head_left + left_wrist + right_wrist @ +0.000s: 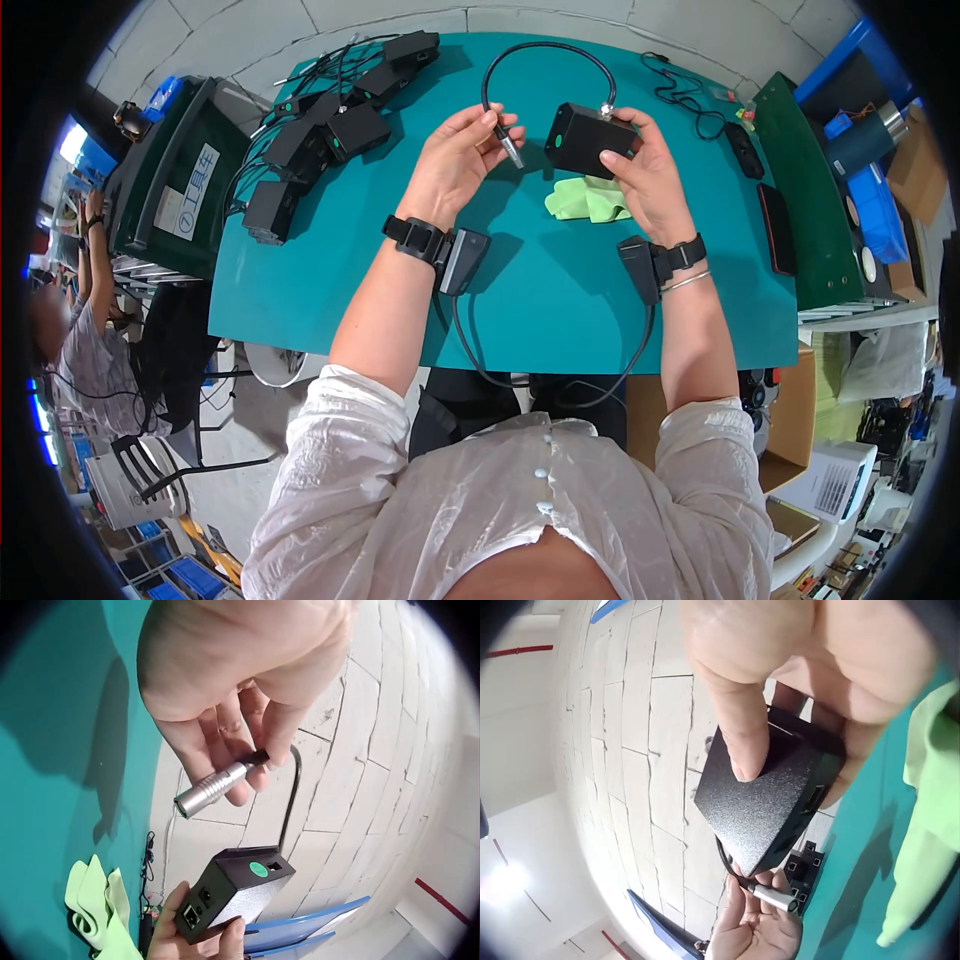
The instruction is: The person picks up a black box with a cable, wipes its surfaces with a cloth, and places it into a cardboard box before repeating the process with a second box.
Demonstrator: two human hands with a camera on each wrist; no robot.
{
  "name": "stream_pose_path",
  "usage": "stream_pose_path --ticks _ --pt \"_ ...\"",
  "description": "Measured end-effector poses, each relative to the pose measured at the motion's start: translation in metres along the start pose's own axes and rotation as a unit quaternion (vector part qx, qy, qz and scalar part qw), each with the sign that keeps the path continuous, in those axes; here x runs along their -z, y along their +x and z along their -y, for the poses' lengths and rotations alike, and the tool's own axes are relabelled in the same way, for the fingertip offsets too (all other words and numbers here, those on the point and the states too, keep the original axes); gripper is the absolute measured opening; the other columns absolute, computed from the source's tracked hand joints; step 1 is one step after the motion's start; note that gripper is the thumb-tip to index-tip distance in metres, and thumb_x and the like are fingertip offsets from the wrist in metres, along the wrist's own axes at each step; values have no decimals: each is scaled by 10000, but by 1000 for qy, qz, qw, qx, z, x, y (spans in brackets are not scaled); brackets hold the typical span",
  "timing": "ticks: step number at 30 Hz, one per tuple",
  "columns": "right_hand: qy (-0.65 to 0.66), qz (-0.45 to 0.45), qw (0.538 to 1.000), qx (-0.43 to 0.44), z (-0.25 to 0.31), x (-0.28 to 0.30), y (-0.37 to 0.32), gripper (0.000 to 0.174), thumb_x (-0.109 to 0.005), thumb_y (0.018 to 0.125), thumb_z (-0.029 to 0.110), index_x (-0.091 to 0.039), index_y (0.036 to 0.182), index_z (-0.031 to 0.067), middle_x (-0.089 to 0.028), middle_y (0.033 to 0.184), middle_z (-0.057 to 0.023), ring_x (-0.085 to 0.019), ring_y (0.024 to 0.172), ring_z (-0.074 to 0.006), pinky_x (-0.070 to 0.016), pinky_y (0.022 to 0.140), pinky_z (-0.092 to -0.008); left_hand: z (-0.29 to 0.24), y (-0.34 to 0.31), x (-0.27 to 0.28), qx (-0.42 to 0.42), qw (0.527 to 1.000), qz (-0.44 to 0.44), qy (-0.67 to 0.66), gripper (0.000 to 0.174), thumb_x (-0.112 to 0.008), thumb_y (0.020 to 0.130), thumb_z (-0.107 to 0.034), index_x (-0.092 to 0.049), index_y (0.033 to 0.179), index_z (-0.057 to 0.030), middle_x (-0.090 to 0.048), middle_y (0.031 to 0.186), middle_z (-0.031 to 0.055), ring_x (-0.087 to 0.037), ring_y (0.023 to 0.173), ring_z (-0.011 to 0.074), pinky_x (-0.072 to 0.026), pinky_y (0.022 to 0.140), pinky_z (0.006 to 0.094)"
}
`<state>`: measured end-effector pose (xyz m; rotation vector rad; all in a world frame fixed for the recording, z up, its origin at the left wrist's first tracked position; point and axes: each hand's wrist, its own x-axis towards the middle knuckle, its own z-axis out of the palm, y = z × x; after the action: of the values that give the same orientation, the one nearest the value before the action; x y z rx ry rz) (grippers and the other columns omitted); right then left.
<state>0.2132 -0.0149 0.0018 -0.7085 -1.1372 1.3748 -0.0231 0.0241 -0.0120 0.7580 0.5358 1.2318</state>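
Note:
My right hand (650, 170) grips a black metal box (585, 140), thumb flat across its face and fingers behind it. A round green sticker and port openings show on the box (240, 889) in the left wrist view. From its top a black cable (548, 45) arches over to my left hand (462, 155). There the thumb and fingers pinch the cable just behind a silver cylindrical connector (214, 791), whose free end points away from the palm. Both hands are raised over the green table, and a light green cloth (588, 200) lies under the box.
Several similar black boxes with cables (300, 150) are piled at the table's back left. At the right are a coiled black cable (690, 95), a power strip (743, 150) and a dark phone-like slab (776, 228). Another person (100, 340) is at the far left.

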Motion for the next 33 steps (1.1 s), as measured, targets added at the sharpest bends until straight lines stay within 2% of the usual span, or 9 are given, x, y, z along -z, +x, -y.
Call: stream_pose_path --ticks 2,6,8,10,14,16,24,29,33 --pt "-69 12 996 59 -1 -2 -1 477 -657 806 -19 -464 1232 80 -525 1157 -59 -511 1097 -152 -470 906 -303 -1 -1 0 -8 1000 -16 18 197 -565 922 -108 -572 1097 -16 -619 1030 129 -623 981 267 -519 882 382" --pt "-100 27 992 74 2 -6 -3 511 -660 794 -21 -474 1259 77 -540 1172 -53 -522 1096 -160 -454 927 -294 -4 -3 -3 -19 999 -12 31 207 -567 921 -108 -577 1111 -26 -623 1060 126 -618 1015 267 -515 874 374" --pt "-205 34 975 78 2 -6 -4 554 -660 792 -18 -471 1303 82 -552 1185 -45 -536 1089 -159 -449 936 -304 -4 -4 -5 -39 997 6 61 213 -559 925 -107 -575 1122 -28 -621 1091 132 -612 1041 273 -516 872 375" --pt "-216 29 971 95 -1 -7 -3 531 -677 785 7 -509 1285 72 -580 1156 -23 -549 1079 -147 -443 944 -302 -6 -5 -6 -40 997 6 68 218 -558 926 -111 -574 1128 -30 -620 1101 135 -612 1046 274 -521 858 368" --pt "-381 -10 912 149 2 -10 -4 423 -736 732 59 -621 1139 63 -643 1009 -35 -575 1009 -163 -465 879 -288 -6 -6 -7 -36 998 -12 53 241 -561 925 -118 -568 1151 -35 -618 1114 147 -612 1048 276 -549 828 367" --pt "-502 0 832 237 3 -6 -3 399 -749 719 86 -632 1099 62 -635 992 -53 -575 949 -194 -485 814 -295 -4 -4 -5 -40 998 1 39 246 -565 922 -121 -569 1152 -33 -617 1114 152 -616 1041 276 -560 817 371" --pt "-448 6 874 187 4 -6 -4 396 -747 722 97 -612 1090 40 -605 1034 -61 -579 903 -199 -502 768 -298 -3 -4 -2 -28 999 9 25 253 -575 915 -124 -580 1146 -20 -618 1101 165 -642 980 274 -588 783 376" --pt "-435 6 883 177 4 -6 -6 392 -736 738 80 -600 1101 23 -590 1053 -70 -598 891 -184 -508 786 -296 -3 -6 -2 -26 999 30 16 286 -581 914 -147 -564 1170 -22 -630 1072 158 -657 935 244 -591 714 315" --pt "-258 10 959 115 1 -3 -5 410 -721 788 95 -569 1156 -4 -593 1071 -66 -596 941 -163 -513 821 -289 -2 -5 -3 -18 999 42 20 297 -578 918 -160 -556 1182 -24 -636 1058 151 -663 896 221 -581 673 280"
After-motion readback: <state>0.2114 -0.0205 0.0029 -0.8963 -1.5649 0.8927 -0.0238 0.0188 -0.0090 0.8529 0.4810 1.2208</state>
